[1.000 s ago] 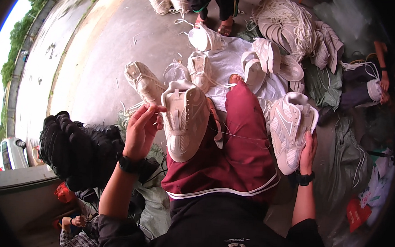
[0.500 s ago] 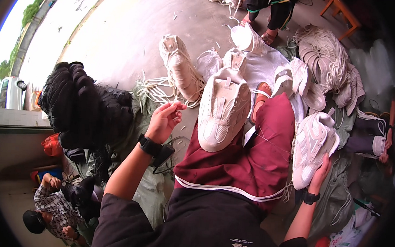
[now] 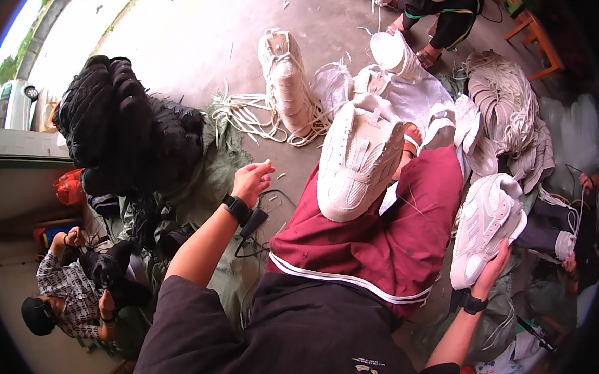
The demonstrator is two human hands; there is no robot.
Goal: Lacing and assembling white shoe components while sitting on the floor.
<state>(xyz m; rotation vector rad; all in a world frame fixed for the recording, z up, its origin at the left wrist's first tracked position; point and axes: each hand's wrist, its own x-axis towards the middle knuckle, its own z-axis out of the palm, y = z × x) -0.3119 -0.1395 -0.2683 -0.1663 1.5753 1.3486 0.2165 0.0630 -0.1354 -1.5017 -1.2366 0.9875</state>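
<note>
My right hand grips a white sneaker from below, beside my right thigh; its toe points down toward me. Another white sneaker, without laces, lies on my left thigh with its toe toward me. Left of that shoe, my left hand is raised with thumb and fingertips pinched together. Whatever may be between those fingertips is too small to make out. A fine loose thread crosses the dark red trousers.
Beyond my knees stand a bundle of pale shoe pieces with trailing cords, a white cup-shaped container and more white shoes. A black heap lies left, a beige heap right. Other people sit nearby, including one in a patterned shirt.
The whole view has shifted, so most surroundings appear farther right and higher. My left hand stays pinched, now a little lower relative to the lap sneaker. My right hand keeps its grip.
</note>
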